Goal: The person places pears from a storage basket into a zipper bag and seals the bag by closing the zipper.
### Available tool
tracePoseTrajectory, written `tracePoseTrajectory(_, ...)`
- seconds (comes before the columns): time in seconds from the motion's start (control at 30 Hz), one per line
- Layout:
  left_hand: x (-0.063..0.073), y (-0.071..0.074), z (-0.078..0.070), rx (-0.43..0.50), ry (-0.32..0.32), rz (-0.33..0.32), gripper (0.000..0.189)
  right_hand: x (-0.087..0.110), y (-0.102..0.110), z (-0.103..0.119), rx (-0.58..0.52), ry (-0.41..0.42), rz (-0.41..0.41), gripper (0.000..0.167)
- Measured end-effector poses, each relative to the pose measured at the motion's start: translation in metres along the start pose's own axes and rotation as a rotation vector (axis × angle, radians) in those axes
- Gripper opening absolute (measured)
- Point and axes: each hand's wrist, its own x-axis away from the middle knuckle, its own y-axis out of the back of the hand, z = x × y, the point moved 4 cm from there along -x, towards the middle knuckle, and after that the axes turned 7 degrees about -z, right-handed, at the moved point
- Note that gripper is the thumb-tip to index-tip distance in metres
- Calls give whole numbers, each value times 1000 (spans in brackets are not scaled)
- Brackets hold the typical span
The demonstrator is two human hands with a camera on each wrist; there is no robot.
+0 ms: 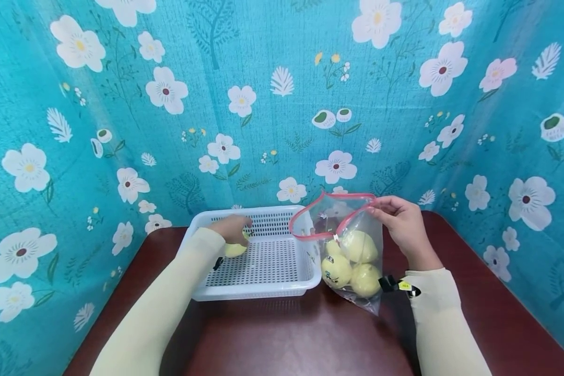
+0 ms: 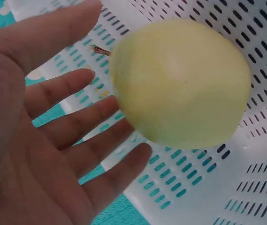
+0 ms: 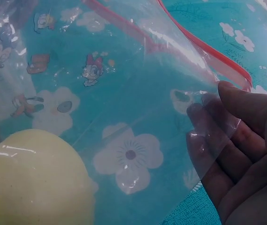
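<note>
A yellow-green pear [image 1: 236, 249] with a short stem lies at the left side of a white plastic basket [image 1: 256, 289]. My left hand [image 1: 232, 228] reaches into the basket over it. In the left wrist view my fingers are spread and nearly straight, fingertips right at the stem side of the pear [image 2: 182, 86]. My right hand [image 1: 401, 222] pinches the upper right edge of a clear zip bag [image 3: 138, 105] between thumb and fingers. The bag's red-trimmed mouth gapes wide. Several pears [image 1: 337, 270] sit inside the bag, which stands against the basket's right side.
The basket has slotted walls and a slotted floor. Both stand toward the back of a dark red-brown table [image 1: 291, 339]. A blue flowered cloth [image 1: 263, 130] hangs behind and at both sides.
</note>
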Motion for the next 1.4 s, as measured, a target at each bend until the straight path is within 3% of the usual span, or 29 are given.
tracePoseTrajectory(0.27, -10, -8, 15, -17, 158, 47, 72, -2, -1, 1, -20, 35, -6, 29)
tracePoseTrajectory(0.57, -7, -12, 19, -34, 188, 62, 70, -1, 0, -1, -20, 27, -5, 29)
tracePoseTrajectory(0.87, 3, -9, 28, 25, 164, 83, 73, -1, 2, -2, -13, 12, -6, 29)
tracePoseTrajectory(1.03, 9, -7, 27, 8, 139, 61, 71, 2, 2, -3, -8, 11, -4, 30)
tracePoseTrajectory(1.2, 12, -4, 27, -6, 68, 20, 69, 2, 1, -3, -24, 16, 2, 29)
tracePoseTrajectory(1.4, 24, 8, 17, 9, -44, -29, 63, 0, 0, -2, -33, 19, 1, 29)
